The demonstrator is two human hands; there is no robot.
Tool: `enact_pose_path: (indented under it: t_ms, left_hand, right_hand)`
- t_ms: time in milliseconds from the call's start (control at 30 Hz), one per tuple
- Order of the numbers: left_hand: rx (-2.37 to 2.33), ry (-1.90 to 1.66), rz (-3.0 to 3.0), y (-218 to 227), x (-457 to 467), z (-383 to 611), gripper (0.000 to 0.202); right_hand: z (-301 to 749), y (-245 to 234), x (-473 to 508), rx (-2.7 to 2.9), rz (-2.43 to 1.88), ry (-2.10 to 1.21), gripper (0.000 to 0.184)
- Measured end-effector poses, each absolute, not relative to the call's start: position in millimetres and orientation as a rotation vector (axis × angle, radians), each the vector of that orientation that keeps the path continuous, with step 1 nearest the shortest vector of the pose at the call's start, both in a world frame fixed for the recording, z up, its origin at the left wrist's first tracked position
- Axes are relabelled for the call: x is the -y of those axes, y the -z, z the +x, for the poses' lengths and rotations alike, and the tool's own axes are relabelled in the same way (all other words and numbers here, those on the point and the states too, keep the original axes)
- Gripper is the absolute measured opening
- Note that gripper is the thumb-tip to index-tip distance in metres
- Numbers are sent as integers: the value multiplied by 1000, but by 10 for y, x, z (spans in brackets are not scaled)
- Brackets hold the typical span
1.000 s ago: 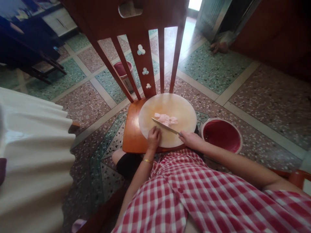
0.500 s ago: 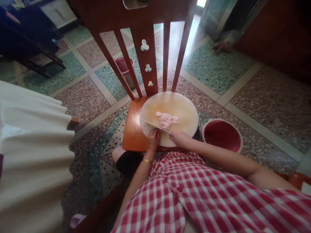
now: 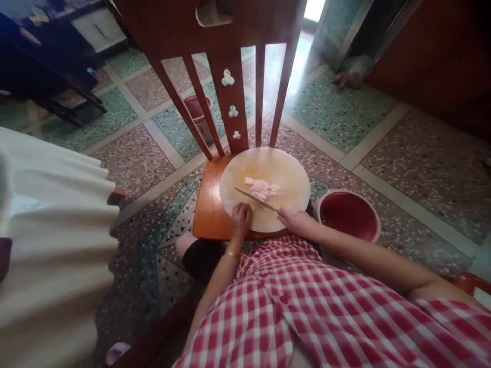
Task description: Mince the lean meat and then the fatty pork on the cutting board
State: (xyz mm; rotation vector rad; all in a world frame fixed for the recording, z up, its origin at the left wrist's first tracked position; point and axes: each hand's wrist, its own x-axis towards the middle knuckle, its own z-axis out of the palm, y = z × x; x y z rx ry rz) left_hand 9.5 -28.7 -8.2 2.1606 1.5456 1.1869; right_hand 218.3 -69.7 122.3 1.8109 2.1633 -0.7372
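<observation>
My right hand (image 3: 297,221) is closed around the handle of a kitchen knife (image 3: 255,198). The blade points left across a round, pale cutting board (image 3: 295,176), just on my side of a small heap of pale pink meat pieces (image 3: 263,189). Near the board's lower left edge, my left hand (image 3: 241,219) rests with its fingers curled down. A tiny pale bit shows by those fingertips, too small to make out. The board lies on the seat of a wooden chair (image 3: 209,199) in front of me.
A red-lined bucket (image 3: 349,214) stands on the floor right of the chair. Beyond the chair's slatted back is another bucket (image 3: 199,112). A cream cloth with wavy edges (image 3: 57,230) hangs at left. Dark furniture (image 3: 42,71) stands at the far left.
The knife and my right hand have shifted right, away from my left fingers, and more of the blade's flat side shows. My left hand has stayed about where it was.
</observation>
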Motion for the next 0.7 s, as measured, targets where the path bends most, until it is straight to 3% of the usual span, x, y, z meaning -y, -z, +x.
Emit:
enact_pose_path:
  t_ms: [233,500,700]
  left_hand:
    - [-1526,-1164,2175,110,306,81,14]
    - [-1537,-1137,2201,156,282,67,16]
    - [-1544,-1107,2173,98,278,91,18]
  right_hand:
    - [1977,-1252,687,-2146,1728,809,23]
    - [1567,-1031,333,-2264,1726,799,36]
    - [2080,-1044,586,-2146,1781,757,26]
